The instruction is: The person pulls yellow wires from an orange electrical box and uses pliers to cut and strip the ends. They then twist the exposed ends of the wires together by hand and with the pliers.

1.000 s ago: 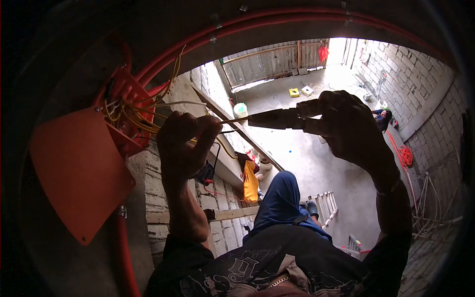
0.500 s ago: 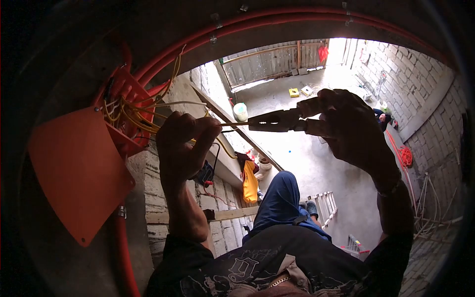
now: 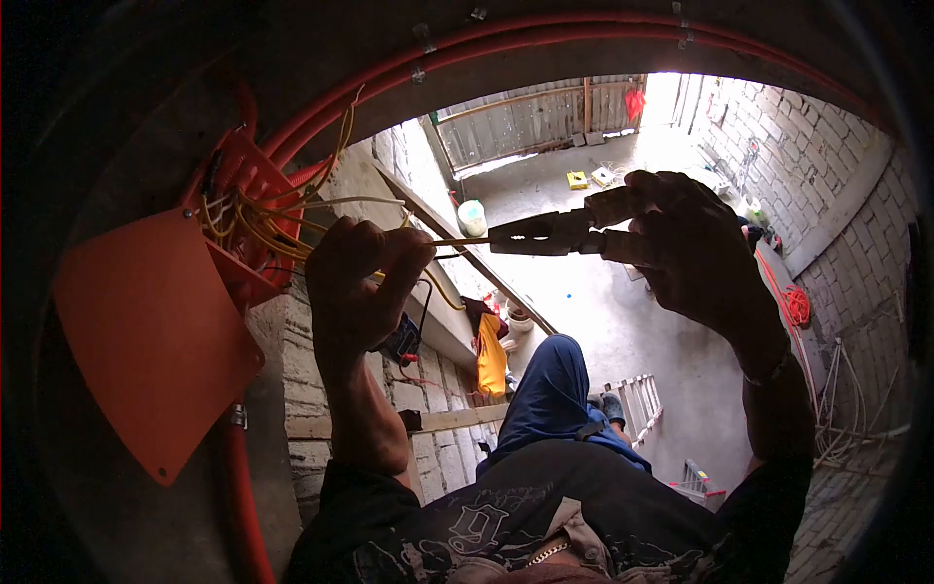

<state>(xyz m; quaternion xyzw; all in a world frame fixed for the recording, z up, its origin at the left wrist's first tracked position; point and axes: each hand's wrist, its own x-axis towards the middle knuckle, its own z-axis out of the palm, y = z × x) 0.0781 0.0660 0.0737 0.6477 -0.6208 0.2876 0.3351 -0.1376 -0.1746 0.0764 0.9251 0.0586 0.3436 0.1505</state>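
Note:
Between thumb and fingers, my left hand [image 3: 358, 277] pinches a yellow wire [image 3: 461, 241]. The wire's free end reaches into the jaws of a pair of pliers [image 3: 541, 235]. My right hand [image 3: 686, 243] is wrapped round the plier handles, and the jaws look closed or nearly closed at the wire's tip. Several yellow wires and a pale one spill from an orange junction box [image 3: 255, 238] to the left of my left hand. An orange cover plate [image 3: 161, 341] hangs beside the box by one corner.
Orange conduits [image 3: 545, 37] curve along the ceiling, and another conduit [image 3: 243, 496] runs down at left. Below are a ladder [image 3: 639, 409], a yellow bag [image 3: 490, 362], a white bucket [image 3: 472, 218] and a wooden beam [image 3: 457, 420]. Orange cable [image 3: 796, 307] lies coiled at right.
Both hands, the wire and the pliers stay almost in place. Only a very slight shift of the view shows.

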